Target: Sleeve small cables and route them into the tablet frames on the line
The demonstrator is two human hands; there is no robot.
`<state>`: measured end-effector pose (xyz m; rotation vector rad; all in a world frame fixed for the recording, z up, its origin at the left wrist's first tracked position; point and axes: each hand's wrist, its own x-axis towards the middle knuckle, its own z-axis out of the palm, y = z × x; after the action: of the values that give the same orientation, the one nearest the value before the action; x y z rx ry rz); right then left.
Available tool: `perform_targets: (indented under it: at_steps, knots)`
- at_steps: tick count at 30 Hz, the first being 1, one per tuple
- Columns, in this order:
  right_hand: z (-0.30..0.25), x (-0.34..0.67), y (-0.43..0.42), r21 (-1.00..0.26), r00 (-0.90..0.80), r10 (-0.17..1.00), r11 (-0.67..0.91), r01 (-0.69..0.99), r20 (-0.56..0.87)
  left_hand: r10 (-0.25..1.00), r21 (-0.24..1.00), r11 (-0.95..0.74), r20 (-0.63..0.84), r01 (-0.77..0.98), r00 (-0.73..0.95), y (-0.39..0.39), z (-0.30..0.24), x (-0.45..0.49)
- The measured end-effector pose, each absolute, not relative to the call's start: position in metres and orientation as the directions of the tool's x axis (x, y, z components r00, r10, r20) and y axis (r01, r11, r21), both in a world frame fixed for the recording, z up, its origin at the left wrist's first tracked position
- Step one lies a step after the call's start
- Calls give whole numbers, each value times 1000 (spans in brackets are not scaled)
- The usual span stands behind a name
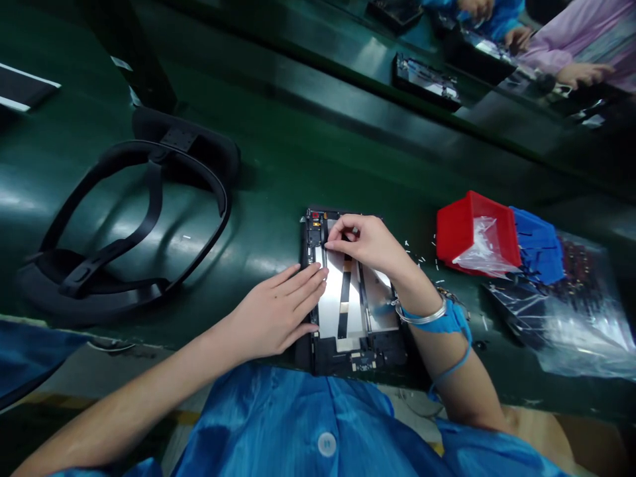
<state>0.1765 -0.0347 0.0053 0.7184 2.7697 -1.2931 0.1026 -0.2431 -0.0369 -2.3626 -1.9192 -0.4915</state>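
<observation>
An opened tablet [332,311] lies on the green bench in front of me, its silver inner plates, black frame and small boards showing. Down its middle runs a dark ribbon cable [344,298]. My left hand [281,308] rests flat along the tablet's left edge, fingers stretched out and slightly apart. Over the upper part of the tablet is my right hand [365,242], its thumb and forefinger pinched near the left-hand row of components. Whatever sits between those fingertips is too small to make out. A blue wrist strap [450,321] and a metal bangle circle my right wrist.
Right of the tablet stand a red bin [454,228] holding clear plastic, a blue bin [539,245] and plastic bags [586,318] of parts. White slivers are scattered nearby. A black head strap device [193,159] lies left. Across the bench, co-workers' hands [583,74] handle devices.
</observation>
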Motion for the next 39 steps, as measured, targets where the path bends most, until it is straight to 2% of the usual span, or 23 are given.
perform_targets:
  at_steps: [7, 16, 35, 39]
  knots:
    - [-3, 183, -33, -825, -908, 393, 459, 329, -143, 937, 179, -224, 310, 958, 161, -242, -35, 104]
    - [-4, 179, -41, -673, -905, 423, 658, 337, -40, 942, 200, -208, 304, 958, 141, -239, -29, 103]
    - [-9, 180, -45, -641, -892, 453, 685, 347, 1, 959, 149, -120, 273, 982, 76, -217, -20, 103]
    - [6, 197, -46, -643, -863, 495, 695, 323, 101, 955, 171, -93, 293, 981, 39, -208, -18, 98]
